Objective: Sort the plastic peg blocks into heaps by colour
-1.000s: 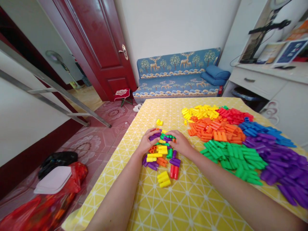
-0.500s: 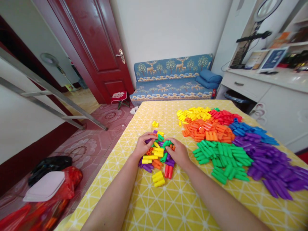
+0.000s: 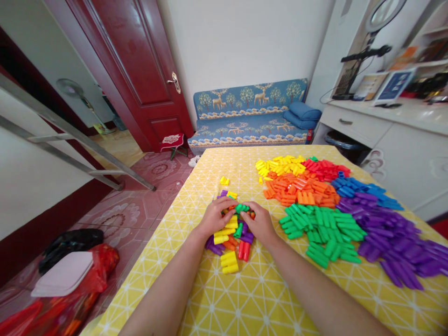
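Note:
My left hand [image 3: 214, 218] curls over the mixed pile, fingertips and thumb brought together around pieces they mostly hide. Close beside it, my right hand [image 3: 262, 223] pinches a green plastic tube block [image 3: 242, 208], with a bit of orange showing by its fingers. The two hands nearly meet at this green block. Below them lie joined yellow tube blocks [image 3: 226, 232], purple ones [image 3: 214, 246] and a red pair [image 3: 244, 250]. A separate yellow block [image 3: 229, 262] rests nearest me.
Sorted heaps lie on the right of the yellow tablecloth [image 3: 245, 303]: yellow [image 3: 280, 165], red [image 3: 327, 169], orange [image 3: 297, 189], blue [image 3: 364, 190], green [image 3: 322, 224] and purple [image 3: 395, 238]. Small yellow pieces [image 3: 224, 180] sit beyond the hands. A metal ladder [image 3: 84, 144] stands left.
My left hand has moved right, closing in on my right hand and covering more of the pile's middle. My right hand stays near the same spot with the green block.

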Tool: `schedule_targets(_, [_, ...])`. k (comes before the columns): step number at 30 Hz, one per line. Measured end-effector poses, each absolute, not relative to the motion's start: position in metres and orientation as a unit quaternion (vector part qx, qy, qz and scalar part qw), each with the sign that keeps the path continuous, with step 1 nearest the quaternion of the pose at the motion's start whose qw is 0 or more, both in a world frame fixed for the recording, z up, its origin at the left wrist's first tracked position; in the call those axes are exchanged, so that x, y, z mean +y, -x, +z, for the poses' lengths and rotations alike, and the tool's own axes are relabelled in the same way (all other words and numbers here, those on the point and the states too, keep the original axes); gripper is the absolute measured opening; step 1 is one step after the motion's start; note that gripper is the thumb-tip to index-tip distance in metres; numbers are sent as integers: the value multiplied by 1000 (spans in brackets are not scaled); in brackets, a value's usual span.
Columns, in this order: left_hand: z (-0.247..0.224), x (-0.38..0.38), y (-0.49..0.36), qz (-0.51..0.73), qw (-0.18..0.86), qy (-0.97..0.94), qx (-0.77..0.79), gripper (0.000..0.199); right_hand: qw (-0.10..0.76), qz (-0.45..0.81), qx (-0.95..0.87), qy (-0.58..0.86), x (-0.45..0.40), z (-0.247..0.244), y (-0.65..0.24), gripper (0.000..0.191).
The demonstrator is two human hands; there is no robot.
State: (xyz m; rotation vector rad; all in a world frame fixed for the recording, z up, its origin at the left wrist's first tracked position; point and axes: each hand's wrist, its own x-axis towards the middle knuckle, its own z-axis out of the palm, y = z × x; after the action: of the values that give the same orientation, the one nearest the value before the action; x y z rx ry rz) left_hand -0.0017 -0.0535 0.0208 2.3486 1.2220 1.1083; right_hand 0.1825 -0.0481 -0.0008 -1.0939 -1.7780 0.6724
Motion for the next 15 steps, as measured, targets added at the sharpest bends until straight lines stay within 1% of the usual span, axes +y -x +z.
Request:
schedule_targets(7, [22,-52,3,360,138,-820,423,31,454,287,-719,442,-49,-1,-184,24])
schedule_targets(15, [18,-51,4,374,136,-815,422,27,451,299,-719,436,-50,2,-183,20])
